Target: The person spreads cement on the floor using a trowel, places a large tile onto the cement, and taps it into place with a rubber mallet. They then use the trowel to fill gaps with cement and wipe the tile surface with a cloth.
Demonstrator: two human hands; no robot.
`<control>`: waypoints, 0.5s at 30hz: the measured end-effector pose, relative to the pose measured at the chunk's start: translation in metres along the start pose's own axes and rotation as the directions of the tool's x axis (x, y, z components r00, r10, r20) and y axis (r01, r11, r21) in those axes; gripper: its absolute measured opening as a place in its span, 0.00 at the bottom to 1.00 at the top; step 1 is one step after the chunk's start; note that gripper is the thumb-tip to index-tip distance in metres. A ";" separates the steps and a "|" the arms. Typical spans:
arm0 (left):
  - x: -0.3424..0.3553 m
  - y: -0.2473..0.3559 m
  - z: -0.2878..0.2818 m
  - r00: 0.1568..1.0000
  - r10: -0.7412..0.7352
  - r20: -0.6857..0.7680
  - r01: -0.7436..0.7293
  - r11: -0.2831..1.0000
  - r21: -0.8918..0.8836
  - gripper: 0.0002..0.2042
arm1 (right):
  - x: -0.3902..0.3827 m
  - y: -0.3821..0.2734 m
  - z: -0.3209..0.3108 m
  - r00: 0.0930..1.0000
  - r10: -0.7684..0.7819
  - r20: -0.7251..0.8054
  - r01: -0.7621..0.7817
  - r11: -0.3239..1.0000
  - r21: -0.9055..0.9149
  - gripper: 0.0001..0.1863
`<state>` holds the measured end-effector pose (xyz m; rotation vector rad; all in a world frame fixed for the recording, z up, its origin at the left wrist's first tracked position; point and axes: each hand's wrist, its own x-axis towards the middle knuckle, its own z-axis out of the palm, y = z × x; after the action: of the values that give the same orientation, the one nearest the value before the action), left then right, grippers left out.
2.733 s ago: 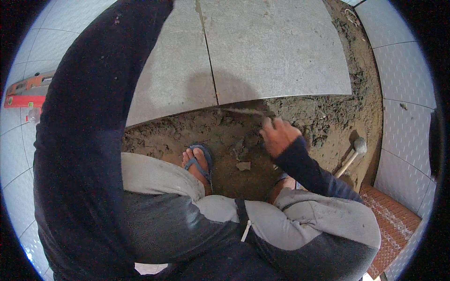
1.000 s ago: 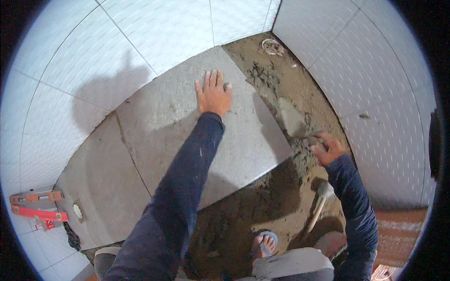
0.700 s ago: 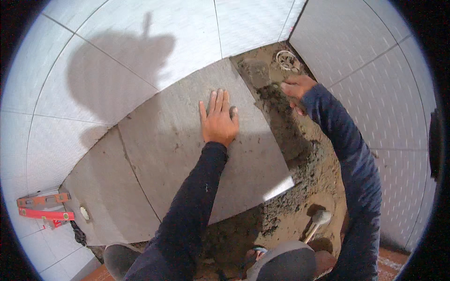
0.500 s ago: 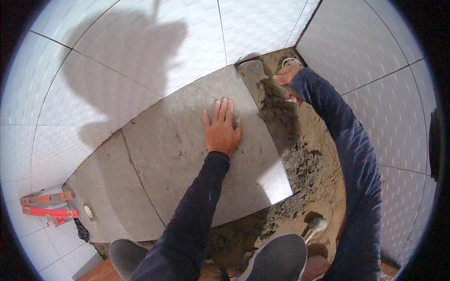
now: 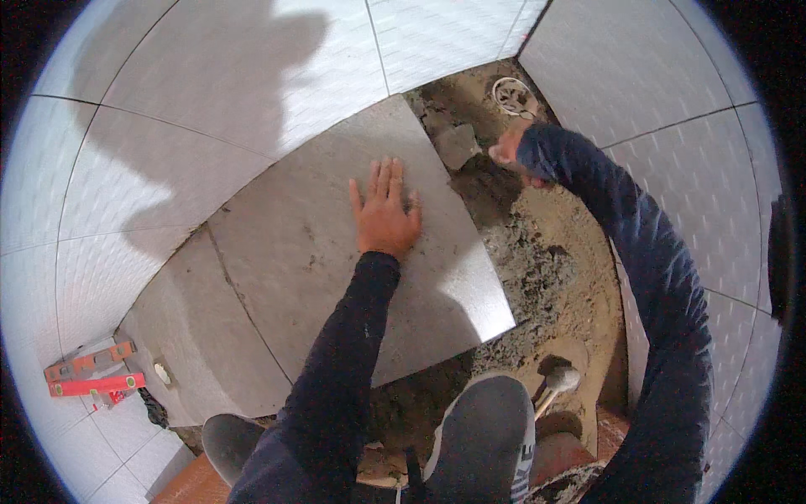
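My left hand (image 5: 387, 220) lies flat with spread fingers on a large grey floor tile (image 5: 336, 302). Off the tile's right edge, my right hand (image 5: 514, 149) is closed around the handle of a trowel, largely hidden by the hand. The trowel's blade (image 5: 457, 146) rests low over the mortar, close beside the tile edge. Dark wet mortar (image 5: 537, 269) covers the strip of floor between the tile and the right wall. A white round pipe end (image 5: 512, 97) sticks out of the bed in the far corner, just beyond my right hand.
A mallet (image 5: 564, 380) with a pale head lies on the sand near my right knee (image 5: 487, 437). An orange spirit level (image 5: 91, 362) and a red one (image 5: 99, 385) are at the far left. White textured wall tiles (image 5: 646, 92) enclose the corner. A small pale piece (image 5: 161, 372) sits on the left tile.
The trowel blade has come back from beside the far wall toward me along the tile edge, uncovering the pipe end. My left hand stays flat on the tile; the whole view has shifted slightly.
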<state>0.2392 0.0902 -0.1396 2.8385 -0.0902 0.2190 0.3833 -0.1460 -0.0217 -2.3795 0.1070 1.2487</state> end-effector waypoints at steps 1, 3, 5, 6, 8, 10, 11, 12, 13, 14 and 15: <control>-0.001 0.000 0.001 1.000 0.000 -0.001 0.000 1.000 0.004 0.29 | -0.013 0.006 0.007 0.999 0.041 -0.012 -0.041 0.999 -0.006 0.24; -0.002 -0.001 0.003 1.000 0.000 -0.003 0.000 1.000 0.029 0.29 | -0.042 0.031 0.022 0.998 0.040 0.055 -0.038 0.999 -0.029 0.24; -0.001 -0.001 0.006 1.000 0.003 -0.014 -0.002 0.997 0.082 0.30 | -0.070 0.061 0.036 0.997 -0.042 0.064 0.042 0.999 -0.001 0.25; -0.001 -0.002 0.007 1.000 0.009 -0.022 -0.007 0.998 0.069 0.30 | -0.084 0.075 0.047 0.998 -0.068 0.005 0.068 0.997 -0.033 0.24; -0.001 -0.002 0.009 1.000 0.014 -0.022 -0.012 0.998 0.067 0.30 | -0.109 0.102 0.070 0.990 -0.110 -0.086 0.104 0.992 -0.072 0.23; -0.001 -0.002 0.010 1.000 0.015 -0.023 -0.013 0.997 0.074 0.29 | -0.132 0.127 0.093 0.982 -0.136 -0.130 0.121 0.985 -0.119 0.21; -0.001 -0.002 0.010 1.000 0.013 -0.022 -0.011 0.996 0.086 0.29 | -0.142 0.138 0.104 0.978 -0.147 -0.146 0.125 0.980 -0.152 0.20; -0.001 -0.001 0.010 1.000 0.019 -0.023 -0.017 0.997 0.080 0.29 | -0.152 0.148 0.117 0.970 -0.165 -0.181 0.138 0.978 -0.154 0.20; -0.001 -0.001 0.011 1.000 0.018 -0.020 -0.017 0.996 0.082 0.28 | -0.162 0.156 0.131 0.958 -0.185 -0.219 0.151 0.975 -0.163 0.19; -0.001 -0.001 0.011 1.000 0.008 -0.007 -0.008 0.996 0.087 0.27 | -0.171 0.165 0.141 0.943 -0.210 -0.259 0.168 0.970 -0.175 0.19; -0.001 0.000 0.011 1.000 0.017 -0.026 -0.015 0.996 0.088 0.28 | -0.180 0.174 0.151 0.963 -0.145 -0.228 0.108 0.980 -0.167 0.18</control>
<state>0.2394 0.0871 -0.1504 2.9219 -0.1002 0.2711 0.1160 -0.2626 -0.0131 -2.6171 -0.0698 0.9375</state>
